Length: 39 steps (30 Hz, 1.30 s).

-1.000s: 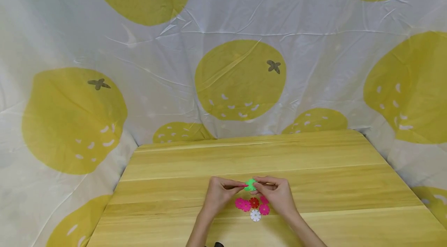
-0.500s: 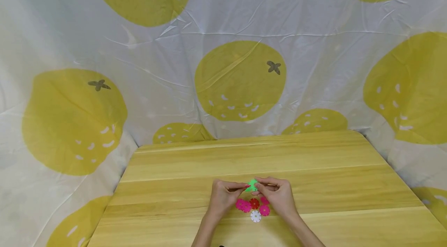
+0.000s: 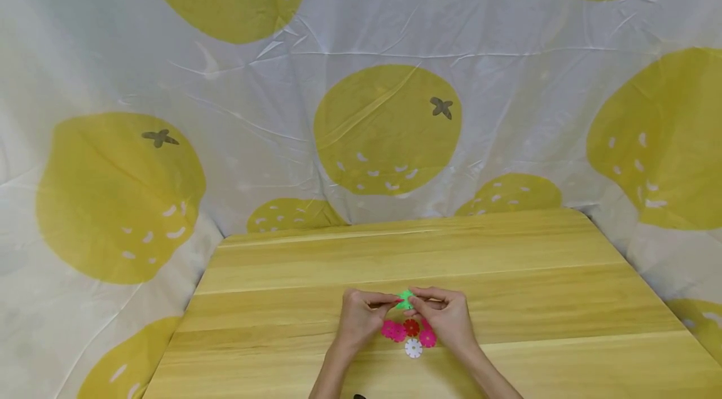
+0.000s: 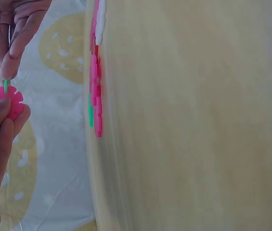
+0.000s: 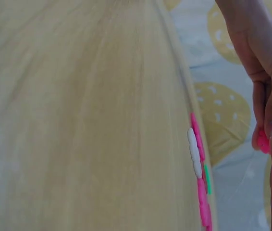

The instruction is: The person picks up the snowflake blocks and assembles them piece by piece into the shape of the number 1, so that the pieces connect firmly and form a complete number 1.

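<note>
My left hand (image 3: 361,321) pinches a pink notched disc (image 4: 17,107) between thumb and fingers, its flat face showing in the left wrist view. A green notched disc (image 3: 403,300) is pinched by my right hand (image 3: 450,319). The two discs meet at their edges, standing across each other; how deep the slots engage cannot be told. Both hands are close together above the table. Just below them lie a red disc (image 3: 412,327), a white disc (image 3: 413,348) and several pink discs (image 3: 428,339), some overlapping.
The wooden table (image 3: 271,299) stretches to either side and behind the hands. A white cloth with yellow fruit prints (image 3: 507,117) hangs beyond its far edge. A green edge (image 4: 91,110) shows beside the pink pieces in the left wrist view. Something dark (image 3: 360,396) pokes in at the bottom.
Over the last second my left hand has shifted slightly right, toward the right hand. The right hand and the loose discs stay nearly where they were.
</note>
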Available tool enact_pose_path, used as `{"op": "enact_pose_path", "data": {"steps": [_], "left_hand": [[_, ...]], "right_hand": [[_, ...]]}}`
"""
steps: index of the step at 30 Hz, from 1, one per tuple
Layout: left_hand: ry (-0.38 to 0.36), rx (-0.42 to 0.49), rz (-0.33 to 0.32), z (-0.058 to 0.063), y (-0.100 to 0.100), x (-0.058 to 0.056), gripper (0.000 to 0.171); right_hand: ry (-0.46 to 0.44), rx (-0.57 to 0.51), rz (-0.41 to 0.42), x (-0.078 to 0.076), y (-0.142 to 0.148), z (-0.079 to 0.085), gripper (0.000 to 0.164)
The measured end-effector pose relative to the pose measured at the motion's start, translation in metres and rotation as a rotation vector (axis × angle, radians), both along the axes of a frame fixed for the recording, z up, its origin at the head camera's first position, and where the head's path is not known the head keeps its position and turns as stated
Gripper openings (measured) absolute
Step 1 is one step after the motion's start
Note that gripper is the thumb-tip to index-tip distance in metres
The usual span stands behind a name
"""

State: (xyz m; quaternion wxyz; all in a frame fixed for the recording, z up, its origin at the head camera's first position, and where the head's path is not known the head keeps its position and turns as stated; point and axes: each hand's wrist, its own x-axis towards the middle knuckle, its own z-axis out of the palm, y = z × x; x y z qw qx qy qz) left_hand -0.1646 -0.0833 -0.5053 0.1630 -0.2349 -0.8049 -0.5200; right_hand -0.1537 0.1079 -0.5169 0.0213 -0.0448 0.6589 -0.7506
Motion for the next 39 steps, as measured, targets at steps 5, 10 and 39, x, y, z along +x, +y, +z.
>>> {"op": "enact_pose_path", "data": {"steps": [5, 10, 39], "left_hand": [[-0.042, -0.01, -0.029, 0.001, -0.002, 0.0, 0.01], [-0.124, 0.014, -0.081, 0.005, -0.009, -0.001, 0.006], [-0.412, 0.009, -0.083, 0.005, -0.035, -0.01, 0.008]], "right_hand": [[-0.001, 0.01, 0.026, -0.001, 0.003, -0.001, 0.029], [0.046, 0.068, 0.097, -0.006, 0.01, -0.001, 0.035], [0.166, 0.377, 0.687, -0.022, 0.043, -0.023, 0.028]]}}
